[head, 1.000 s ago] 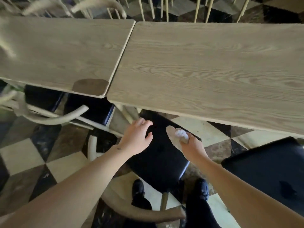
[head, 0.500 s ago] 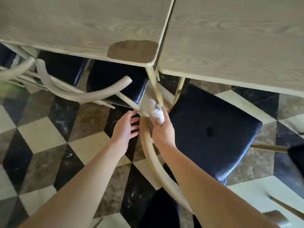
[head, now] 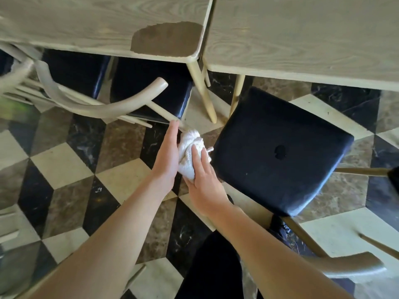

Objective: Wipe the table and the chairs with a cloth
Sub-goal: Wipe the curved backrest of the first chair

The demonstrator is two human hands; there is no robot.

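- Our right hand (head: 201, 180) grips the bunched white cloth (head: 190, 154), its fingers (head: 197, 157) curled over the top; our left hand (head: 166, 156) lies flat, fingers straight, against the cloth's other side.
- Just past the fingertips runs a pale chair rail (head: 170, 119); the dark chair seat (head: 278, 147) sits right of the fingers, the bench (head: 302, 39) well beyond.
- We'd wrap the cloth round the rail and wipe along its length, we judge.
- Whether the cloth touches the rail is hidden, and the chair's back is cut off.

Checkered marble floor (head: 64, 160), cream, brown and black tiles, fills lower frame; daylight glare on tiles lower right.
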